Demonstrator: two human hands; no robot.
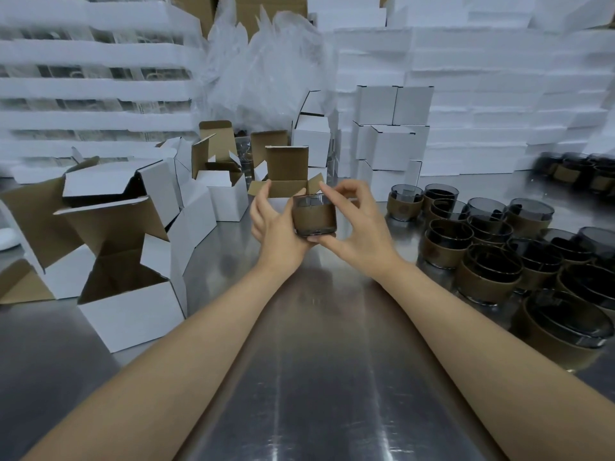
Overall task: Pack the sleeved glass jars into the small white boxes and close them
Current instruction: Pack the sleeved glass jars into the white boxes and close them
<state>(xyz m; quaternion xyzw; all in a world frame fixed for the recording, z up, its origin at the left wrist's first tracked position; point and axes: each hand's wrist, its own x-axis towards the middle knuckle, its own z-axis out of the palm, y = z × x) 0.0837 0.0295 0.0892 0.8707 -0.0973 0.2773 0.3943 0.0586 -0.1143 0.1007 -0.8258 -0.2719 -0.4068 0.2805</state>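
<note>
At table (316,377) centre, your left hand (273,224) cups the jar (314,216) from 9 o'clock, right hand (354,221) pinches rim and base from 3; keep it upright, lower into the box (286,168) at 12.

No legible text, label, brand or number was found. A faint round mark (403,209) on one jar sleeve (414,207) was too small to read.

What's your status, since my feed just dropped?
Held: jar, gripped by left hand and right hand. Upright before the open box, not yet in. Nothing between them.
</note>
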